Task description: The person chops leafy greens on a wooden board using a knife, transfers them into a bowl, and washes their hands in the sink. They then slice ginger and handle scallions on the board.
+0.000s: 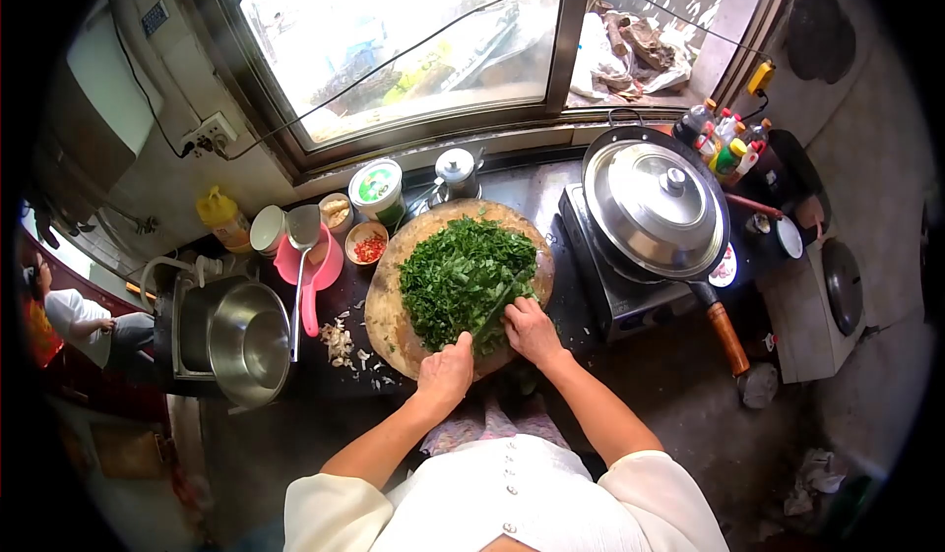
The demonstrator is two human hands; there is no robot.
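Observation:
A heap of chopped leafy greens covers most of the round wooden chopping board. My left hand is closed at the board's near edge around what looks like a knife handle. The knife's blade runs up and right among the greens, largely hidden by them. At the heap's right side, my right hand has its fingers curled in by the blade and the leaves. What those fingers grip, if anything, is hidden.
Left of the board are a pink pot, a bowl of red chopped chili, scraps and a steel basin. To the right, a lidded wok sits on the stove, its wooden handle jutting toward me. Another person stands far left.

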